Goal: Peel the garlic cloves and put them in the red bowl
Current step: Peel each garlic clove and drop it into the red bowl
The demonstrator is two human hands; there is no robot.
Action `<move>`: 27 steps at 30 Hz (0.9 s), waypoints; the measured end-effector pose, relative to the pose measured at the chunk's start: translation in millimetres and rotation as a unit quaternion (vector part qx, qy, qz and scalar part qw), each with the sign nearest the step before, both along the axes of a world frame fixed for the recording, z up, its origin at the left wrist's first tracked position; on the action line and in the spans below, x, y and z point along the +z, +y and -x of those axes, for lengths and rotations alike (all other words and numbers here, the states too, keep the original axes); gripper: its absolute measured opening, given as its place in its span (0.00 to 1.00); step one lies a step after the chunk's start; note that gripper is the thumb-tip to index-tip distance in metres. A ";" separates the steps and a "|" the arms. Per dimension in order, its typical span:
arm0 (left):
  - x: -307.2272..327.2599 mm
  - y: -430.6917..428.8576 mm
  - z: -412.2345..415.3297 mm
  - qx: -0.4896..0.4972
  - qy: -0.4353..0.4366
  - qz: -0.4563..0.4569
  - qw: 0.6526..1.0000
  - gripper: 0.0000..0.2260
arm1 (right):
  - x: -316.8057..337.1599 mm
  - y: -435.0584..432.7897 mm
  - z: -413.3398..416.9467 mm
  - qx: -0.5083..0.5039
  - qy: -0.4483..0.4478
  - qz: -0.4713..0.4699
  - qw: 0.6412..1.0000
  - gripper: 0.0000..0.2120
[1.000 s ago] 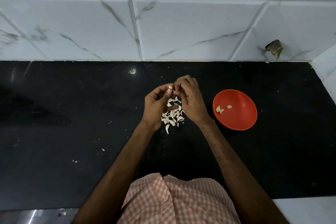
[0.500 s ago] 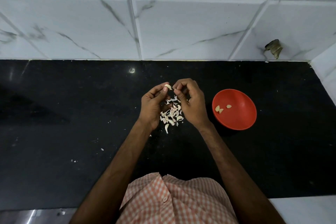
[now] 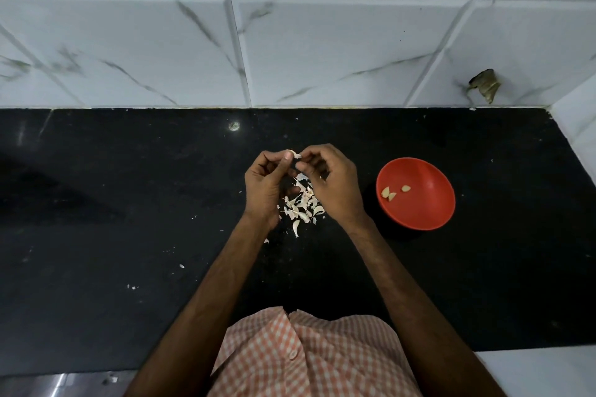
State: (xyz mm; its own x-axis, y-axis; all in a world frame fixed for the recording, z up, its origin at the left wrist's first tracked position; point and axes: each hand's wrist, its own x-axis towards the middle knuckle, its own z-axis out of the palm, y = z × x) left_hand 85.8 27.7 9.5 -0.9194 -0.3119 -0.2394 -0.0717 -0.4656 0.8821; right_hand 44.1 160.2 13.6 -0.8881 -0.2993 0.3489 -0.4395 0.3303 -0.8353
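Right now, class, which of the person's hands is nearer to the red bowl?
Right. The right hand is just to the left of the red bowl, not touching it. The left hand, pinching a garlic clove, lies beyond the right hand, farther from the bowl.

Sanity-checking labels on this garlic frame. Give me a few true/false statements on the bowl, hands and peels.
1. The red bowl has peeled pieces in it. True.
2. The red bowl sits left of both hands. False: it sits to the right of the right hand.
3. The left hand and the right hand pinch a garlic clove between their fingertips. True.
4. The peels are piled in the bowl. False: they lie on the black counter, below the hands.
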 end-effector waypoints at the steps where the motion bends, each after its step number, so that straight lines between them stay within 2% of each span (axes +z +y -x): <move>1: -0.6 0.0 0.0 -0.002 0.007 0.012 1.000 0.02 | 0.5 -1.4 -0.4 -0.003 -0.003 0.005 1.000 0.07; 7: -2.1 2.7 -0.9 -0.004 0.044 0.064 0.997 0.05 | 4.9 -3.7 0.0 -0.015 0.011 0.014 1.000 0.02; 13: -2.1 5.5 -0.8 0.010 0.075 0.101 0.992 0.05 | -4.1 -3.5 0.6 -0.027 -0.042 -0.068 0.996 0.06; 16: -5.1 5.0 -1.1 0.021 0.074 0.113 0.991 0.06 | -2.0 -5.3 -0.3 -0.017 -0.074 -0.078 0.994 0.08; 20: -5.9 1.3 -0.1 0.028 0.095 0.152 0.983 0.05 | 4.0 -8.1 -2.7 0.009 -0.141 -0.043 0.989 0.07; 27: -2.1 -10.4 2.0 -0.035 0.133 0.190 0.972 0.05 | 10.1 -11.3 -6.3 0.019 -0.288 0.056 0.956 0.07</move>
